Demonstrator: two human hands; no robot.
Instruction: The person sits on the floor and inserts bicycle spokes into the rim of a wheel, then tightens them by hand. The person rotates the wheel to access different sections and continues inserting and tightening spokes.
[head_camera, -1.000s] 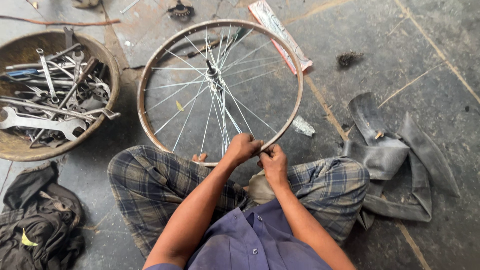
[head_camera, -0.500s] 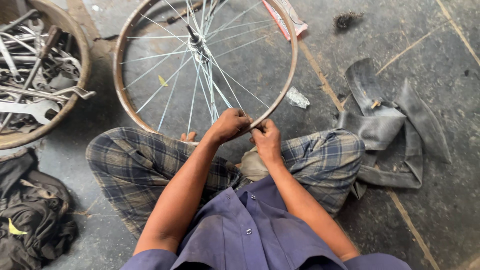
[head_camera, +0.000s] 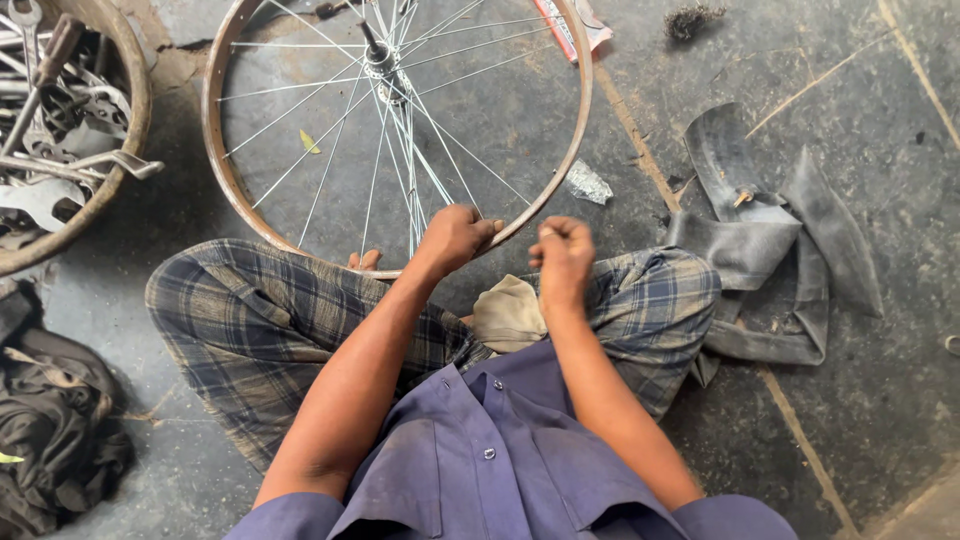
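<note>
Item: bicycle wheel (head_camera: 300, 215), bare metal rim with thin wire spokes and centre hub, no tyre. Lies flat on the concrete floor (head_camera: 860, 400), its near edge resting against the seated person's checked trousers.

Left hand (head_camera: 455, 238): fist closed over the near rim where spokes meet it.

Right hand (head_camera: 563, 250): curled shut just right of the rim, apparently pinching something small; what, cannot be told.

Handling, judged: light, rigid at the rim, smooth metal; spokes thin and bendable, so hold at rim or hub.

Nearby: limp rubber inner tube (head_camera: 770, 240) right; basin of wrenches (head_camera: 60, 130) far left.
</note>
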